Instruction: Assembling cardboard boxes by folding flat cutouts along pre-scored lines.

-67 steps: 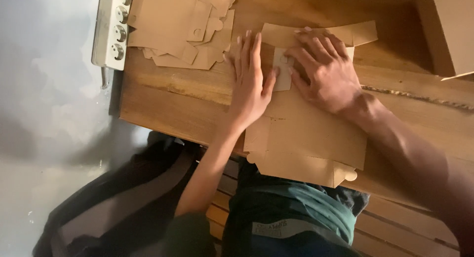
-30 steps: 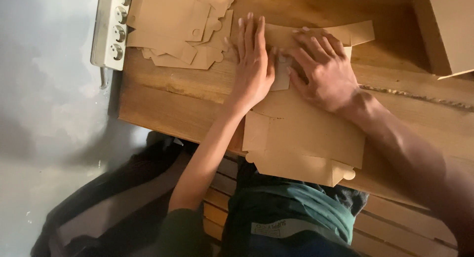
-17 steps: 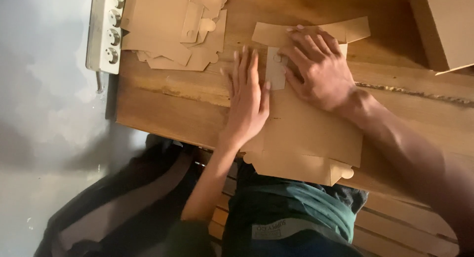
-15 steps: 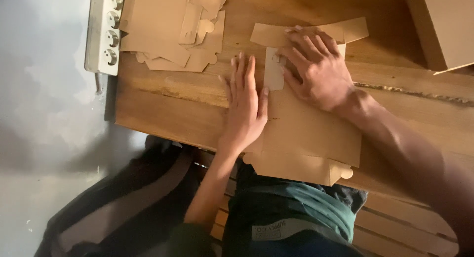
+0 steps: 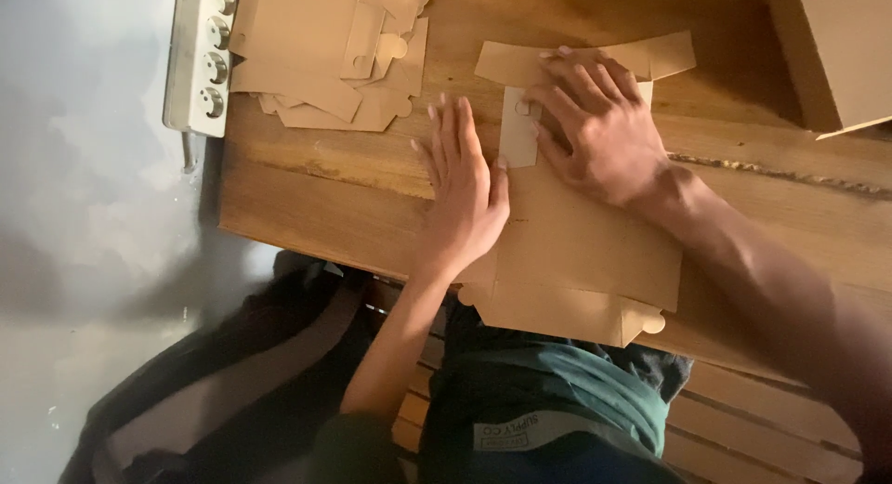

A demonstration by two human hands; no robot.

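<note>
A flat brown cardboard box blank [image 5: 585, 252] lies on the wooden table [image 5: 316, 196], its near end hanging over the table's front edge. My left hand [image 5: 460, 191] rests flat with fingers spread along the blank's left edge. My right hand [image 5: 599, 131] presses down on the blank's far part, fingers bent over a folded flap [image 5: 518, 131] and the top flaps. Neither hand grips anything; both press the cardboard against the table.
A stack of similar flat cardboard blanks [image 5: 325, 52] lies at the table's far left. A white power strip [image 5: 200, 57] sits at the left edge. A cardboard box [image 5: 836, 52] stands at the far right. A thin cord [image 5: 780, 173] runs along the table.
My left hand has slid nearer along the blank's left edge, from beside the top flaps to lower down. My right hand has stayed pressed on the blank's top.
</note>
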